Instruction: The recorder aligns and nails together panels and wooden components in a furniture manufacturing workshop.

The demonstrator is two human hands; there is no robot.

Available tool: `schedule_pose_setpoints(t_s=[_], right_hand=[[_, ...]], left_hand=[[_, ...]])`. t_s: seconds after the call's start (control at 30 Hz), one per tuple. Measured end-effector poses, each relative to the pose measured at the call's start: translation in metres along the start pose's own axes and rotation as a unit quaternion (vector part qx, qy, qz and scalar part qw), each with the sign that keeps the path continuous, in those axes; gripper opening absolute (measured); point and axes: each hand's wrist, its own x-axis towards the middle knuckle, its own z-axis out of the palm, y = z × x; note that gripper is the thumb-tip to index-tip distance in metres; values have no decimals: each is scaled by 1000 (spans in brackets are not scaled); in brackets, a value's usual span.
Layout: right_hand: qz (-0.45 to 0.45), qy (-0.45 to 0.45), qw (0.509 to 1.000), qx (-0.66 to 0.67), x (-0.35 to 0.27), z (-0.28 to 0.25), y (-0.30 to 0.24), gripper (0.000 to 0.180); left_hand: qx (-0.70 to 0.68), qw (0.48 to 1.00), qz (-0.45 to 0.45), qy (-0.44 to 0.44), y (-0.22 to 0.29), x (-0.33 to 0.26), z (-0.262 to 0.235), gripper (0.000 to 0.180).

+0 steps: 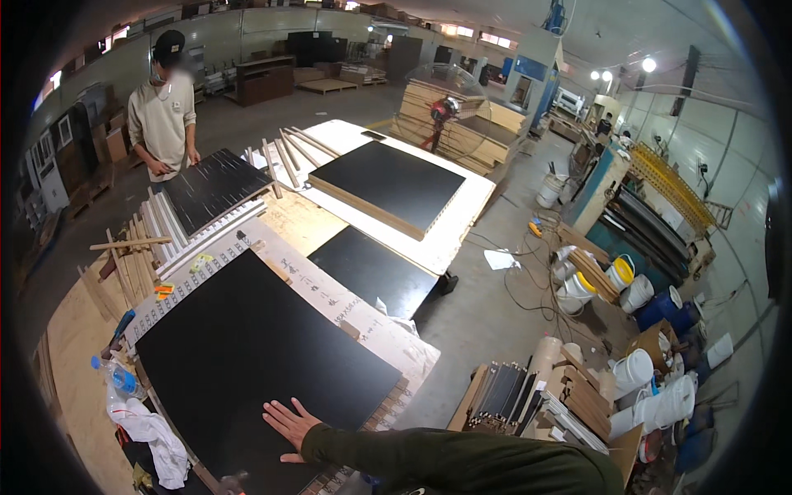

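Note:
My right hand (290,426) lies palm down on a large smooth black panel (256,346), fingers spread and thumb toward me. It holds nothing. Its dark green sleeve (462,458) reaches in from the lower right. Under the panel's right edge, brown and pale layers show. A pale, handwritten-on board (400,351) extends beyond its far side. My left hand cannot be seen; a small shape at the bottom edge, by the panel's near corner, is too cut off to make out.
A co-worker (165,124) stands far left at a streaked dark panel (216,191). More black panels (388,181) lie on the far table. A bottle (124,379) and white cloth (157,437) are left of my panel. Buckets (576,291) and cables line the right floor.

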Motion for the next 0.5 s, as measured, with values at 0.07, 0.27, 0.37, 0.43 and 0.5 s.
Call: schedule_pose_setpoints(t_s=[0.07, 0.27, 0.37, 0.43, 0.5], right_hand=[[-13, 19, 1000, 18, 1, 4, -2, 94], [-23, 63, 998, 19, 3, -3, 2, 89], [-18, 70, 997, 10, 4, -7, 3, 86], [-15, 68, 998, -8, 4, -3, 8, 86], [-9, 77, 997, -6, 3, -2, 11, 83]], left_hand=[[-10, 1000, -14, 11, 0, -11, 1, 26], [-44, 993, -86, 68, -8, -75, 9, 34], [-55, 986, -112, 115, -5, -104, 11, 38], [-57, 981, -111, 145, 1, -110, 8, 40], [-26, 982, -56, 178, 15, -100, 5, 43]])
